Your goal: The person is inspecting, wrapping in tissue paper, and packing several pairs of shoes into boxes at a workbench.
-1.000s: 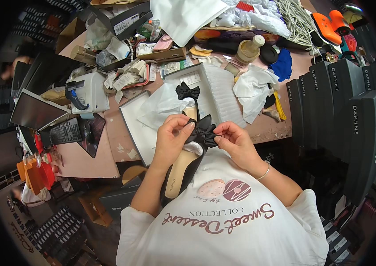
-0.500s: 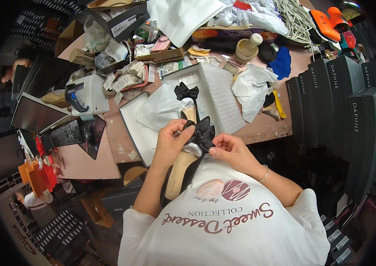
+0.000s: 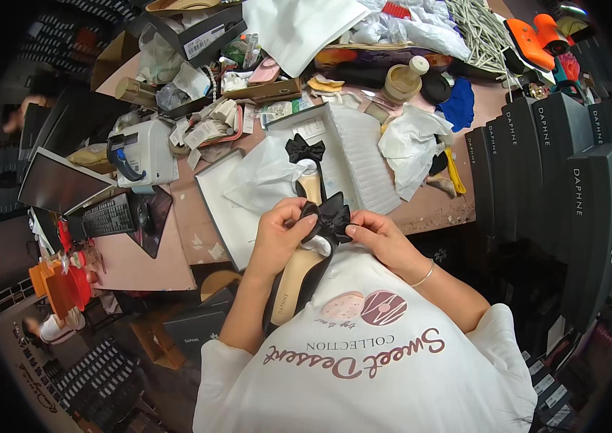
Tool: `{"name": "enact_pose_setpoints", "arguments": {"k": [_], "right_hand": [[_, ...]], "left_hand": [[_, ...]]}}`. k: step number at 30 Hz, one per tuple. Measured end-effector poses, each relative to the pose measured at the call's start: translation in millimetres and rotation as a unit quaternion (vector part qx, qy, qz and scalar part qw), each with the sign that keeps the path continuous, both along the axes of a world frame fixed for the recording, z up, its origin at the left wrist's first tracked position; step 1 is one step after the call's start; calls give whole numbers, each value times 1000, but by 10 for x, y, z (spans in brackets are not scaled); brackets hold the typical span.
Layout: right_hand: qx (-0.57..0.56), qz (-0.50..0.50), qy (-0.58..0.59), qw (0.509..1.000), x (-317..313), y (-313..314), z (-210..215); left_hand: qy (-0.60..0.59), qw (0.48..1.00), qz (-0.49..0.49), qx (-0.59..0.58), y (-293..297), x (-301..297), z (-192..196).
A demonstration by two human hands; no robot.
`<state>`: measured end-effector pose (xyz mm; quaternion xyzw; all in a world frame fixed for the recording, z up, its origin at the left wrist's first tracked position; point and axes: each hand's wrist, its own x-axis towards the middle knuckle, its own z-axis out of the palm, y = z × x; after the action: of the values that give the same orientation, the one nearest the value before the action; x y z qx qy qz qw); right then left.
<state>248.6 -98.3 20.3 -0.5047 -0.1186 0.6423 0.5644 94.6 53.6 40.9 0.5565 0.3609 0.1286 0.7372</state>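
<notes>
A: Since a second ago our hands have hardly shifted; the left hand (image 3: 281, 232) has curled a bit tighter over the bow (image 3: 329, 220), and the right hand (image 3: 382, 238) has slid closer in from 3 o'clock.

B: Agreed. Both hands are pinched narrow on that black bow, left fingers on its 9 o'clock wing, right fingertips at its 4 o'clock edge. The bow sits on the shoe (image 3: 304, 278), which runs from our chest up toward 12 o'clock.

A: We judge nothing else steadies the shoe. It seems to rest against our shirt, heel toward 6 o'clock. If we tug the bow sideways, the shoe could tip off and drop to the floor.

B: A hard pull could also tear the bow loose or skew it. We cannot tell how it is fastened; our fingers cover the joint.

A: The second shoe (image 3: 307, 169), with its own bow, lies in the open box (image 3: 364, 155) at 12 o'clock, just beyond our hands. A jerk forward could knock it or crumple the tissue (image 3: 266, 177) at 11 o'clock.

B: The table (image 3: 198, 238) edge is near, too. The white box lid (image 3: 223, 216) at 10 o'clock lies close to it, so a nudge from our left elbow could push it over.

A: We keep the pinch light, then.
</notes>
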Motion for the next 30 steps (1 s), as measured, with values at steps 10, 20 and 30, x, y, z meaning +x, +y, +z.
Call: {"name": "enact_pose_setpoints", "arguments": {"k": [10, 20, 30], "right_hand": [[73, 50, -106, 990, 114, -54, -214], [62, -2, -76, 995, 197, 83, 8], [-3, 39, 7, 999, -22, 373, -16]], "left_hand": [[-32, 999, 21, 21, -89, -77, -72], [-101, 978, 115, -143, 22, -89, -233], [73, 990, -105, 63, -134, -832, -75]]}}
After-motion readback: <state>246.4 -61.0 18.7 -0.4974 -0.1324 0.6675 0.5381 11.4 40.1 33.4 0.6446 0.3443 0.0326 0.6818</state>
